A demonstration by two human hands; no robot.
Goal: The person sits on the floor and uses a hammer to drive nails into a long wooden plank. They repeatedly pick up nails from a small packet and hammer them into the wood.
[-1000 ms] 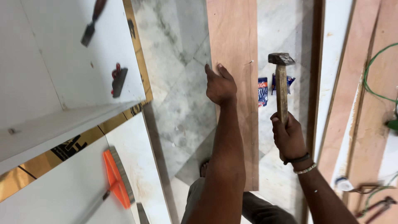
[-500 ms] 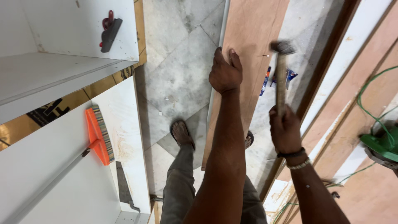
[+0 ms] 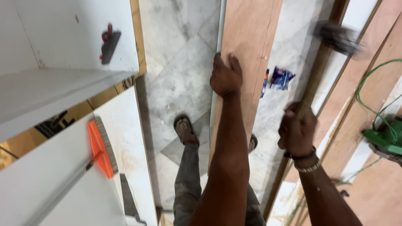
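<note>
The left hand [image 3: 226, 77] lies flat, fingers together, on the plywood board [image 3: 247, 54] — its long axis running away. The right hand [image 3: 298, 130] clamps a hammer [image 3: 312, 83], blurred head — probably raised — right of it.

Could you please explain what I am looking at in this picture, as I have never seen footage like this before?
There is no machine here: the one view comes from a camera worn on a person's head, looking down at their own two bare hands. The left hand presses flat on a long reddish-brown wooden board lying over a grey marble floor. The right hand, with bangles at the wrist, grips the wooden handle of a hammer; its head is blurred. Below, the person's legs and a sandalled foot show. A small blue packet lies on the floor. To the left stand white panels with an orange brush; a green tool sits far right.
</note>
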